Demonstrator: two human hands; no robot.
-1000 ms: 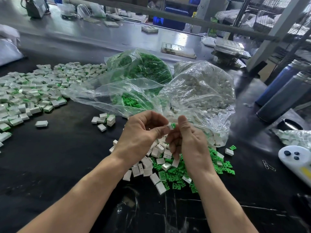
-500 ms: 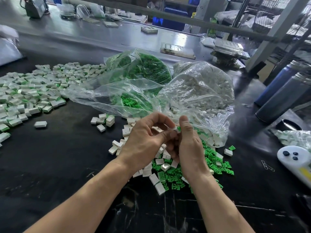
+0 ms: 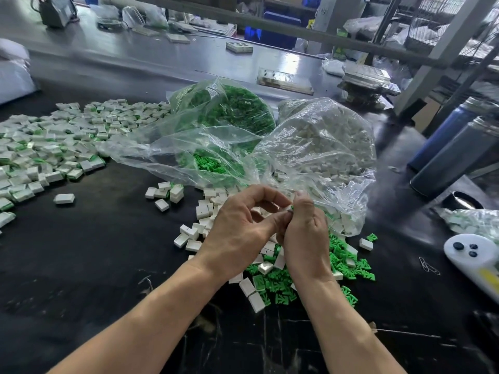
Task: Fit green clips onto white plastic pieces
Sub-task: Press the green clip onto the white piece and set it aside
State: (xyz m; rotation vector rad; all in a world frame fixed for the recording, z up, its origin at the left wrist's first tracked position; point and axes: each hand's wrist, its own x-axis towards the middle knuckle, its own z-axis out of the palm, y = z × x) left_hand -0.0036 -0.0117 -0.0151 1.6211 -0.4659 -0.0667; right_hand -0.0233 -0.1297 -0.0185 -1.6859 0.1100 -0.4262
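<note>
My left hand [image 3: 240,233] and my right hand [image 3: 306,233] meet above the table, both pinching one small white plastic piece [image 3: 288,208] between thumbs and fingertips. Any clip on it is hidden by my fingers. Below them lie loose green clips [image 3: 343,263] and loose white pieces [image 3: 198,225]. A clear bag of green clips [image 3: 235,109] and a clear bag of white pieces [image 3: 326,141] lie open just behind my hands. A wide pile of white pieces with green clips fitted [image 3: 40,147] covers the left of the table.
The black table top [image 3: 81,265] stretches left and toward me. Two dark cylinders [image 3: 456,149] stand at the right, with a white controller [image 3: 478,260], a paper clip [image 3: 428,265] and another small bag of parts [image 3: 475,222] near them. A metal bar [image 3: 270,25] crosses overhead.
The green clip seen between my fingertips a second ago is now hidden by my fingers. Both hands have stayed together at the same spot.
</note>
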